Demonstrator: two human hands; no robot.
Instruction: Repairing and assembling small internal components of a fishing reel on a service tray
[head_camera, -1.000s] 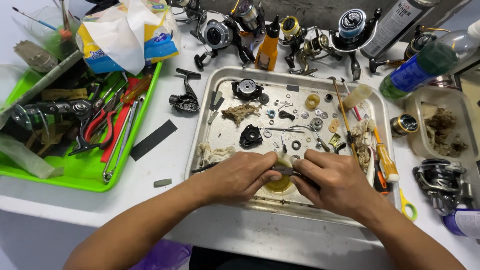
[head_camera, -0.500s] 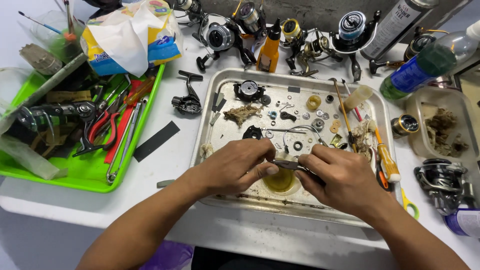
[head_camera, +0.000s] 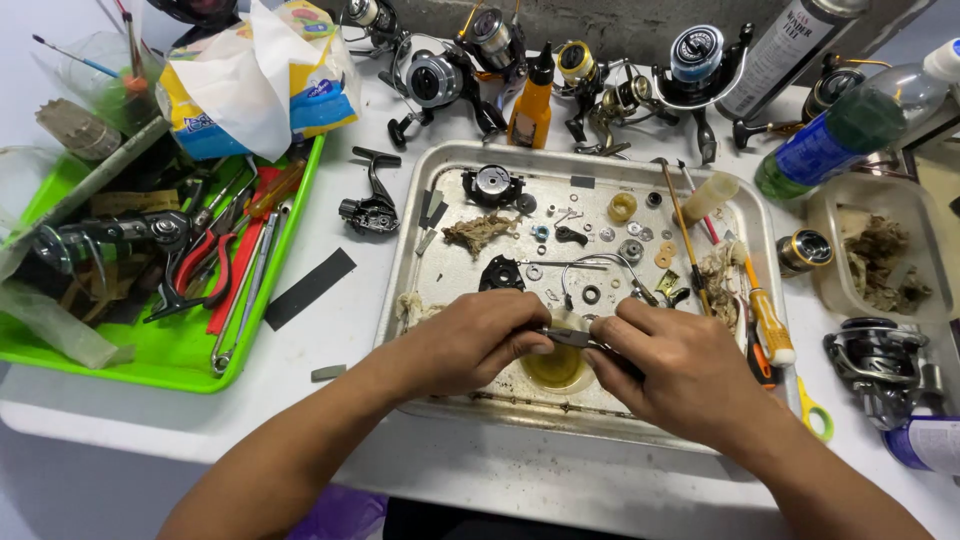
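Low in the middle of the frame, over the metal tray (head_camera: 420, 215), the left hand (head_camera: 470, 340) and right hand (head_camera: 680, 370) pinch a small dark metal part (head_camera: 568, 338) between closed fingers. Its long axis lies left to right, nearly level. I judge both ends should stay firmly held above the yellow dish (head_camera: 555, 368), so nothing drops.

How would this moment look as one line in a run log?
left hand: pinching small metal part | right hand: holding same part | over: metal tray, yellow cup | nearby: green tray of tools
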